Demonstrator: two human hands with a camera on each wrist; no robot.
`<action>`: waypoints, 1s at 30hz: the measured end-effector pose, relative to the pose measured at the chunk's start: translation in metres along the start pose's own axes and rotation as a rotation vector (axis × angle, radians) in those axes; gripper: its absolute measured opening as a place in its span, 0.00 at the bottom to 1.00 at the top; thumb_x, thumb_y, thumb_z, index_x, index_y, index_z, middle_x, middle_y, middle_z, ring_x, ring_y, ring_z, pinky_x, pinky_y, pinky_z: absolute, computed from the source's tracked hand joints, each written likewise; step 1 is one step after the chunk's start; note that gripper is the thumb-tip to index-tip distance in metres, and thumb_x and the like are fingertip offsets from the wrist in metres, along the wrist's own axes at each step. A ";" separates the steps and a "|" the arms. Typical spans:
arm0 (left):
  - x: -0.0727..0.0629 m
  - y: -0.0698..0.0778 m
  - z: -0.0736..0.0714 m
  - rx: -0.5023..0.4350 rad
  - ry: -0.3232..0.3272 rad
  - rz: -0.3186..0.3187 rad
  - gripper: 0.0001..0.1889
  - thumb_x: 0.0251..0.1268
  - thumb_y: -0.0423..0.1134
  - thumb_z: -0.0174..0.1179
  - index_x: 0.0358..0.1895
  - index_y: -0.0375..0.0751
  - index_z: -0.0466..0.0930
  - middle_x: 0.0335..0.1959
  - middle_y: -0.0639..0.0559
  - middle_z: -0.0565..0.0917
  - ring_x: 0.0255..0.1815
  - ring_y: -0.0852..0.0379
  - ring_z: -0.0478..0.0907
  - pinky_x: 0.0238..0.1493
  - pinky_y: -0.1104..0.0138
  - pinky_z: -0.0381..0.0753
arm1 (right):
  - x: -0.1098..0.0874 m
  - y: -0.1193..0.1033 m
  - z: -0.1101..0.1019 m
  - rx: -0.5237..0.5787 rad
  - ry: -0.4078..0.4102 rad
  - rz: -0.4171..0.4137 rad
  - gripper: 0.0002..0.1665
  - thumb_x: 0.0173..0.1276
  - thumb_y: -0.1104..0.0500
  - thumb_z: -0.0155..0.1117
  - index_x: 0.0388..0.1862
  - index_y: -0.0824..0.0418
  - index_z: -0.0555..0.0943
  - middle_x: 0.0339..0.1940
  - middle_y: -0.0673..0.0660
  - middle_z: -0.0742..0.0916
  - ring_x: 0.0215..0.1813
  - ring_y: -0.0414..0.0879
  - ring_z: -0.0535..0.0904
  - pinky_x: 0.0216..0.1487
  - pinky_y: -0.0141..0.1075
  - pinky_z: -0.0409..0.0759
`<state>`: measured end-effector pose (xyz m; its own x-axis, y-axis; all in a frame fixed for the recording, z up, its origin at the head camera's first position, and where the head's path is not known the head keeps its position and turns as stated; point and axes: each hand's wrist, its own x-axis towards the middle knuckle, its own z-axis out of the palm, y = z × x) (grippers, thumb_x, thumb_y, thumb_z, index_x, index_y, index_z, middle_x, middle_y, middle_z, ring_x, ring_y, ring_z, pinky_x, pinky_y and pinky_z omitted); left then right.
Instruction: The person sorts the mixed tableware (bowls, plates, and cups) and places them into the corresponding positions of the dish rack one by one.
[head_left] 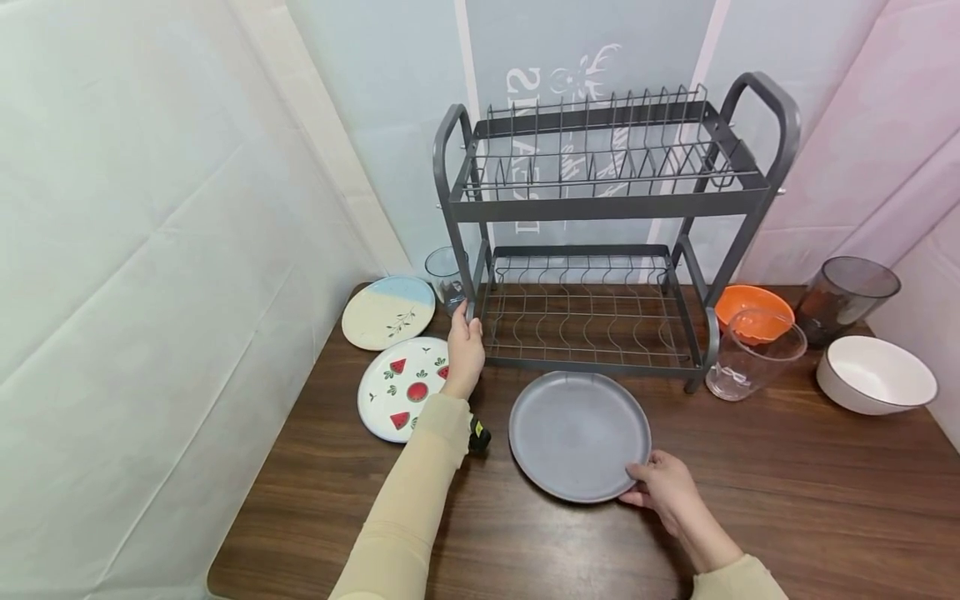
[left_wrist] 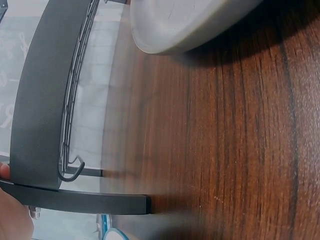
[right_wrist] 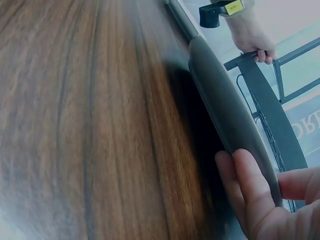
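In the head view a round grey plate point(head_left: 581, 437) is in front of a dark two-tier dish rack point(head_left: 592, 207). My right hand point(head_left: 663, 489) pinches its near right edge, thumb on top and fingers beneath. The right wrist view shows the plate point(right_wrist: 227, 95) edge-on, raised off the table there with a dark shadow under it. With my left hand point(head_left: 467, 354) I grip the rack's left front post low down; the right wrist view shows its fingers curled round the frame. Both tiers of the rack hold no dishes.
Left of the rack are a watermelon-patterned plate point(head_left: 401, 390), a cream-and-blue plate point(head_left: 386, 315) and a bluish glass point(head_left: 446, 271). To its right stand an orange bowl point(head_left: 738, 302), a clear glass point(head_left: 738, 375), a dark tinted container point(head_left: 836, 304) and a white bowl point(head_left: 873, 379).
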<state>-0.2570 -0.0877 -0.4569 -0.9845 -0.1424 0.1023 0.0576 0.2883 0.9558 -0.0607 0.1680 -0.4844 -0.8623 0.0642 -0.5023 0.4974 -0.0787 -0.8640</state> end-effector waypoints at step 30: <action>0.000 -0.001 -0.001 0.010 -0.014 0.001 0.25 0.74 0.40 0.40 0.72 0.46 0.52 0.54 0.37 0.74 0.54 0.50 0.71 0.61 0.57 0.67 | -0.018 0.001 0.000 0.010 -0.043 0.003 0.31 0.67 0.71 0.43 0.66 0.79 0.48 0.30 0.53 0.84 0.28 0.47 0.83 0.28 0.41 0.83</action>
<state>-0.2566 -0.0890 -0.4570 -0.9867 -0.1289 0.0988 0.0566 0.2974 0.9531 -0.0450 0.1671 -0.4763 -0.8641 0.0206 -0.5030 0.4995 -0.0890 -0.8617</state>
